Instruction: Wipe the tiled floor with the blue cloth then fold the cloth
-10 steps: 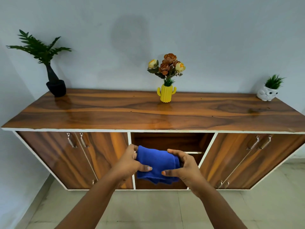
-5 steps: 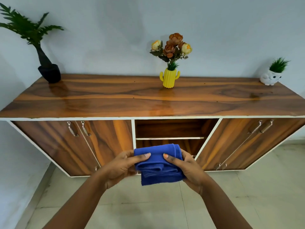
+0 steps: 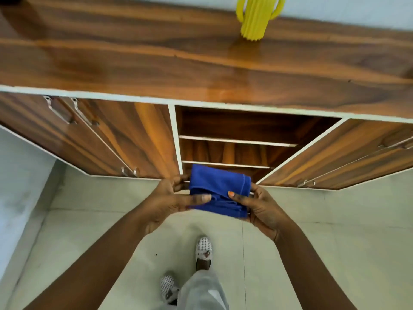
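Blue cloth, folded into a thick wad, held between both hands in the air. Left hand grips its left edge: thumb lies flat across the front layers, tip near the middle of the cloth, fingers curled behind the edge. Right hand grips the right edge the same way, thumb pressed on the front just beside the left thumb tip, fingers wrapped behind. Thumb tips close, not touching. Stitched hem runs down the cloth just past the right thumb; loose folded layers bunch below both thumbs.

Beyond the fingers: wooden cabinet, glossy top, white edging. Directly behind the cloth, an open middle bay with shelves. Closed doors either side of it, metal handles on the left pair. Yellow cactus vase on the cabinet top, far beyond the right hand, cut off by the frame edge.

Below the hands: pale tiled floor. Two spotted slippers, one ahead of the other, under the cloth; grey trouser leg over the near foot.
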